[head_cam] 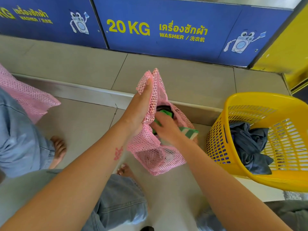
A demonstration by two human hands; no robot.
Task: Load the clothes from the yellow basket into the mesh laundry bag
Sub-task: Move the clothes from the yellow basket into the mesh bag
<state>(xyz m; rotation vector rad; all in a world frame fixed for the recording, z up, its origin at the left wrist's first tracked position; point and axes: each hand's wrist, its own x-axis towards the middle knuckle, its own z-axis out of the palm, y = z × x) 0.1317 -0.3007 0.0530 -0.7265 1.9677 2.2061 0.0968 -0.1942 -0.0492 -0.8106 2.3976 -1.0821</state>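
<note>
A pink mesh laundry bag (150, 157) stands on the tiled floor at the centre. My left hand (141, 105) holds its top edge up, thumb pinching the mesh against straight fingers. My right hand (164, 126) is at the bag's mouth, gripping a green and white striped garment (190, 132) that is partly inside; dark cloth shows deeper in the bag. To the right sits the yellow basket (216, 135), tilted toward me, with a dark blue-grey garment (250, 147) bunched inside.
Blue washer panels (166, 30) marked 20 KG line the wall ahead, above a low tiled step. A second pink mesh bag (28, 97) lies at the left beside another person's jeans and bare foot (58, 150). My own foot (125, 170) is under the bag.
</note>
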